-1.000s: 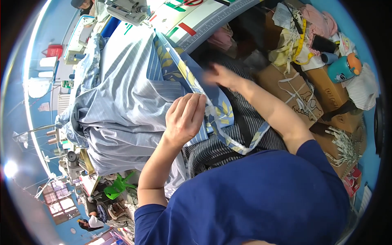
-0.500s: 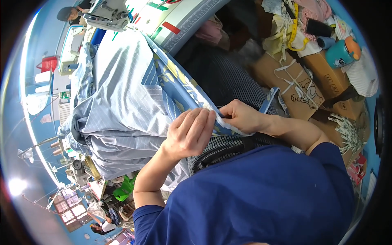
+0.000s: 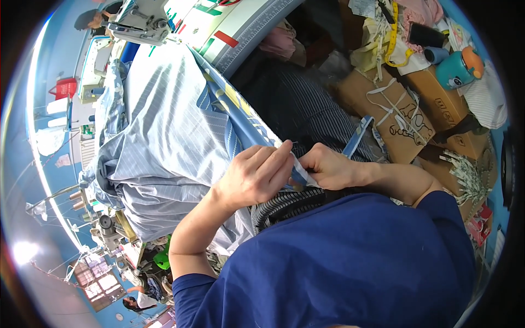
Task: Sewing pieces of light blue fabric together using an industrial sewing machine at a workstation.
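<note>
A large striped light-blue fabric (image 3: 164, 115) spreads from the sewing machine (image 3: 143, 22) down to my lap. Along its right side runs a darker blue edge strip with yellow and white leaves (image 3: 243, 106). My left hand (image 3: 257, 174) pinches this edge strip, fingers bent and pressed together. Close beside it on the right, my right hand (image 3: 327, 167) grips the same strip, with a short white and blue stretch showing between the two hands. The fingertips of the right hand are partly hidden.
A ruler-edged machine table (image 3: 257, 35) lies ahead, with a red tag (image 3: 226, 38) on it. At right, cardboard boxes (image 3: 391, 109) carry cloth scraps, a yellow tape measure (image 3: 392, 41), a dark phone (image 3: 425, 35) and a teal bottle (image 3: 456, 70). Other people work at the far left.
My right hand has shifted slightly right and down, and my left hand slightly down. The gap between them is a little wider, showing more of the strip.
</note>
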`<action>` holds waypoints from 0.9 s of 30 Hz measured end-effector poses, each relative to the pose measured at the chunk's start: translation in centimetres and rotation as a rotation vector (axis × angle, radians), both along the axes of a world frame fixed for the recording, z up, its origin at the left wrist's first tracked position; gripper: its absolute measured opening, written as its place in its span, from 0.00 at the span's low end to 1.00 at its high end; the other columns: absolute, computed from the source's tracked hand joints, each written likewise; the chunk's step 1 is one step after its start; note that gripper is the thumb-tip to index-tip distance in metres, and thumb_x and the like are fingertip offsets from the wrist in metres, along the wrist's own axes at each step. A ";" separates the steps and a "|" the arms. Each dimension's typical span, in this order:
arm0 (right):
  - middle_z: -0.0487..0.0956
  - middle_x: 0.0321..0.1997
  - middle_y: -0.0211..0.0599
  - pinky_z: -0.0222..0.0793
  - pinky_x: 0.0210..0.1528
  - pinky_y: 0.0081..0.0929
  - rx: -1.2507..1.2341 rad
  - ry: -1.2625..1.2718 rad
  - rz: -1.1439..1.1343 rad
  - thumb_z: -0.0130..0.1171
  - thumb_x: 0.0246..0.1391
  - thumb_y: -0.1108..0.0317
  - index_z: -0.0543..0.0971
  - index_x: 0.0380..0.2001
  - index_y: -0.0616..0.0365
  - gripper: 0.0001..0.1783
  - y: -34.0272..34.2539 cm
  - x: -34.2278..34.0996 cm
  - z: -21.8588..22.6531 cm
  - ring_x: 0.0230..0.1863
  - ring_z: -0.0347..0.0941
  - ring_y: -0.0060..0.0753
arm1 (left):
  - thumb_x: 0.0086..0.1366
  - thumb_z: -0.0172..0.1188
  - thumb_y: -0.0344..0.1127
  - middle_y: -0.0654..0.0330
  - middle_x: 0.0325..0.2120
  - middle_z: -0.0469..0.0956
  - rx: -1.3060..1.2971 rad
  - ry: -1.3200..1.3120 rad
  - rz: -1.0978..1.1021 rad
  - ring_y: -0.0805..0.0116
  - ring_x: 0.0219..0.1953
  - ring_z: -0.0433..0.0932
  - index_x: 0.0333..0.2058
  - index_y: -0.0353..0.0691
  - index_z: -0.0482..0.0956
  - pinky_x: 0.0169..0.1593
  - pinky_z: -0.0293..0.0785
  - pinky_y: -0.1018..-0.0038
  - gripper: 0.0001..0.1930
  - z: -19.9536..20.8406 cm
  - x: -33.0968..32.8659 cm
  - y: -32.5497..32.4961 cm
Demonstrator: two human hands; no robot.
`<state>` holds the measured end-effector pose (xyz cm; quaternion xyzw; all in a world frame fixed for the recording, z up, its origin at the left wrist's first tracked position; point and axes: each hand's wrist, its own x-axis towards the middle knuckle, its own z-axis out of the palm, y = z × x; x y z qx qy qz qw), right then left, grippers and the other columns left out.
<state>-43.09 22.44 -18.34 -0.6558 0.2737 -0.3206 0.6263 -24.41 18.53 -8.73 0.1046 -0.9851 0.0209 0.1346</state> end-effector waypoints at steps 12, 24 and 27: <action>0.78 0.21 0.47 0.67 0.26 0.32 -0.112 -0.073 0.022 0.58 0.44 0.79 0.79 0.26 0.65 0.03 -0.5 -0.6 0.3 0.21 0.75 0.41 | 0.47 0.62 0.28 0.49 0.39 0.79 0.166 -0.139 -0.087 0.65 0.32 0.78 0.29 0.32 0.76 0.34 0.77 0.74 0.10 0.8 -0.6 -1.8; 0.78 0.37 0.35 0.69 0.48 0.30 -0.432 -0.070 0.279 0.62 0.45 0.73 0.81 0.28 0.57 0.05 -4.4 -4.4 1.9 0.48 0.70 0.36 | 0.48 0.62 0.30 0.58 0.28 0.73 0.323 -0.180 -0.176 0.64 0.31 0.75 0.26 0.37 0.71 0.35 0.74 0.73 0.08 -0.3 0.0 -3.0; 0.78 0.35 0.34 0.70 0.49 0.30 -0.771 -0.010 -0.169 0.62 0.44 0.72 0.80 0.28 0.57 0.05 -7.6 -1.2 1.2 0.47 0.71 0.35 | 0.48 0.62 0.30 0.59 0.28 0.72 0.291 -0.127 -0.174 0.65 0.29 0.74 0.26 0.37 0.71 0.34 0.74 0.73 0.08 -0.9 0.3 -3.0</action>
